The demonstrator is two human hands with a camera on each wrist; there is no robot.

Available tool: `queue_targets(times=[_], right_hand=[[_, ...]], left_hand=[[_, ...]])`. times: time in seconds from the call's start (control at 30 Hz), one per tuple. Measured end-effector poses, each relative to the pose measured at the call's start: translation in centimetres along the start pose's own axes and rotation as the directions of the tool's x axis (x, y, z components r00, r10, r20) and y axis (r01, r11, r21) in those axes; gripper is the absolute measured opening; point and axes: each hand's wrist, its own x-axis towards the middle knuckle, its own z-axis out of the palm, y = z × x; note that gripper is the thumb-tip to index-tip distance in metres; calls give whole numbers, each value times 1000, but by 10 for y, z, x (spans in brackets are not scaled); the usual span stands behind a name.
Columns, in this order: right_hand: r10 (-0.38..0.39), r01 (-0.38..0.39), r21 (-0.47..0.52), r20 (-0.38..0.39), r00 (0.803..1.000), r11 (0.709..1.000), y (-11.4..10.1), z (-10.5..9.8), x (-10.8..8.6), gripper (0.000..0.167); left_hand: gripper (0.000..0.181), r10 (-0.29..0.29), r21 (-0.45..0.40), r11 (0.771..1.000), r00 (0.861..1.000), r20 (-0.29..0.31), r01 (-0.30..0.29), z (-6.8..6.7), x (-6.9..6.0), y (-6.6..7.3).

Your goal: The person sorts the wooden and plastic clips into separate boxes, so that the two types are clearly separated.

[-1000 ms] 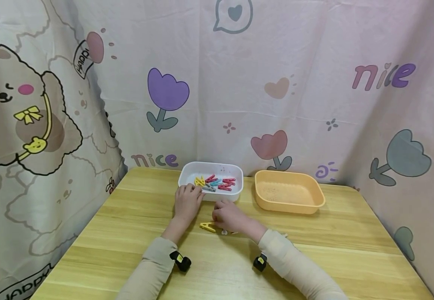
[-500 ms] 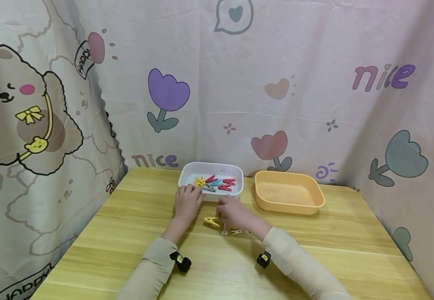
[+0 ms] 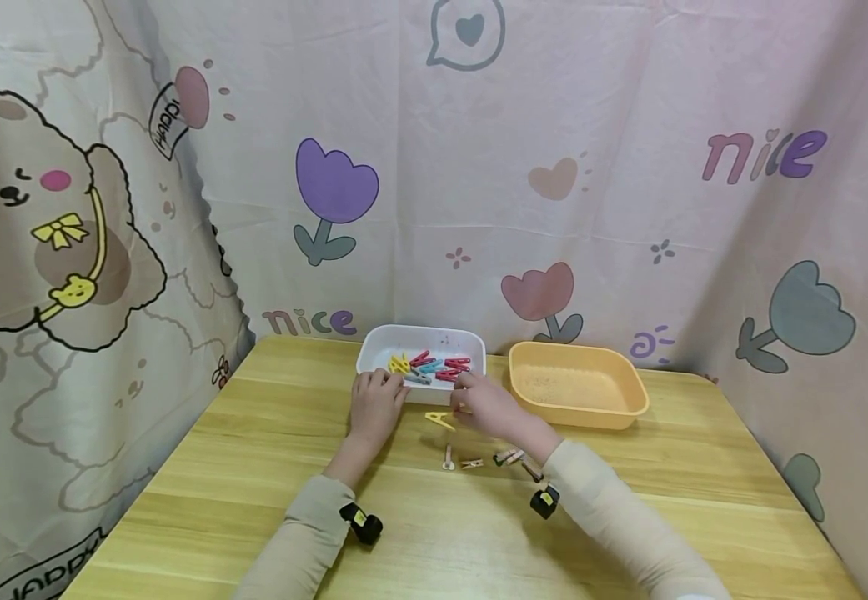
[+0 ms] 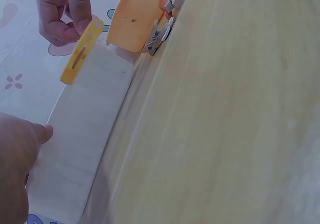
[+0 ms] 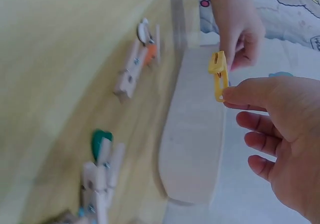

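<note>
The yellow clip [image 3: 439, 419] in my R hand [image 3: 489, 407] is plain yellow plastic. From the head cam its two legs splay into a V pointing L; from the L wrist cam it's a narrow bar, slotted down the middle & tilted. It's up off the table [image 3: 418, 533], just on the near side of the white box [image 3: 434, 396], not in w/ the red clips [image 3: 458, 363] & other clips there.

Vs 1 s ago: the yellow clip was nearer me & further L, close to the wooden clips [image 3: 471, 463]; now it's been carried fwd & R, toward the box's near wall. The wooden clips, mostly hidden under my R hand & arm then, now show in a loose row. My L hand [image 3: 376, 408] hasn't shifted.

Pose: R thumb & index pinch one end of the yellow clip, other R fingers loosely curled & spaced apart. R forearm runs in diagonally from lower R, its sleeve [image 3: 621, 500] near the wooden clips; orange tub [image 3: 554, 414] beyond the wrist. L fingers grip the white box at its near L corner, over the rim, thumb against the near wall.
</note>
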Motion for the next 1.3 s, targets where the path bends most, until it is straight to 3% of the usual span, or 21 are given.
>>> queue_targets(times=[0.27,0.6,1.03,1.3], right_hand=[[20,-22,-49,-32,999,999,8,-15,7,10],[29,-33,-51,-73,997,998,16,-29,20,10],[135,-134,17,-50,990,991,37,-35,41,4],[182,-181,34,-57,982,983,45,-34,52,3]], left_hand=[[15,2,4,1000,1000,7,-2,0,-1,-1],[15,28,-5,1000,999,-31,-28,1,-1,-1],[15,5,6,1000,1000,3,-5,-1,0,-1],[15,12,2,1000,1000,-11,-12,-1,0,0]])
